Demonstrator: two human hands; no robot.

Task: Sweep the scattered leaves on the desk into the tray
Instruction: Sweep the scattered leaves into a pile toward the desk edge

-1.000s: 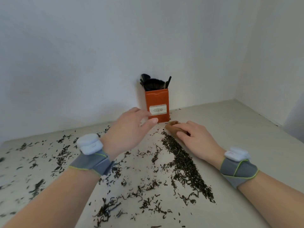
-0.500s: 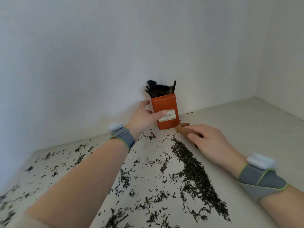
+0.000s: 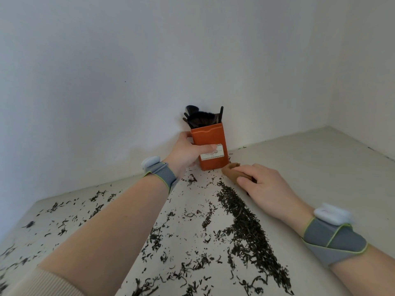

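I am closing my left hand around the orange box, thumb across its front face and the other fingers wrapped behind its left side, so that hand is gripping the box; the box is standing upright against the wall with dark brush handles sticking up out of it. My right hand is resting just right of the box's base, curled over a brown wooden piece whose rounded end is poking toward the box; I cannot tell how firmly those fingers are holding it. The leaves are lying nearer me than the box, the thickest of them gathered into a long ridge that is running from the box's foot back toward my right forearm, with loose ones scattered across the desk to the box's left. No tray is showing anywhere; I am judging the box, closer to my left hand, to be the thing to shift first.
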